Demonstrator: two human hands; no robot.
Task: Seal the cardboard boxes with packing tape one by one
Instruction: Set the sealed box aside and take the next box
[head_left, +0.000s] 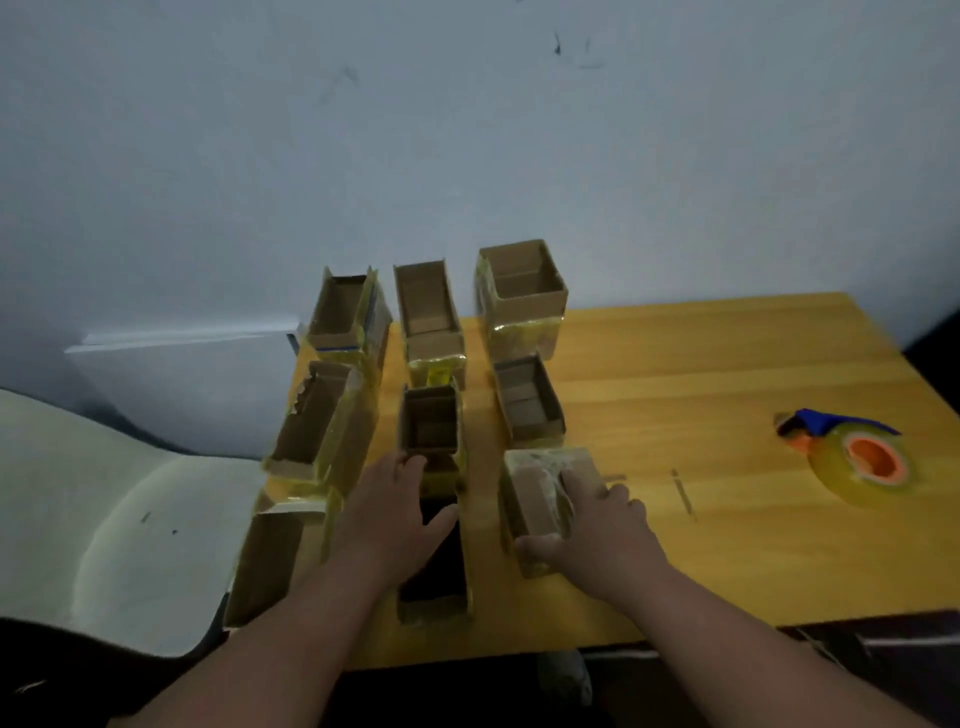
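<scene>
A closed cardboard box (545, 506), its top covered in shiny tape, sits near the front of the wooden table (727, 519), at the right end of the nearest row. The right hand (597, 525) grips it, fingers curled over the top and thumb against the near side. The left hand (395, 512) rests with relaxed fingers on the rim of the open box (434, 571) just beside it, holding nothing. 7 more open boxes (428, 312) stand in rows behind and to the left. A tape dispenser (857, 457) with a blue handle lies well apart at the right.
</scene>
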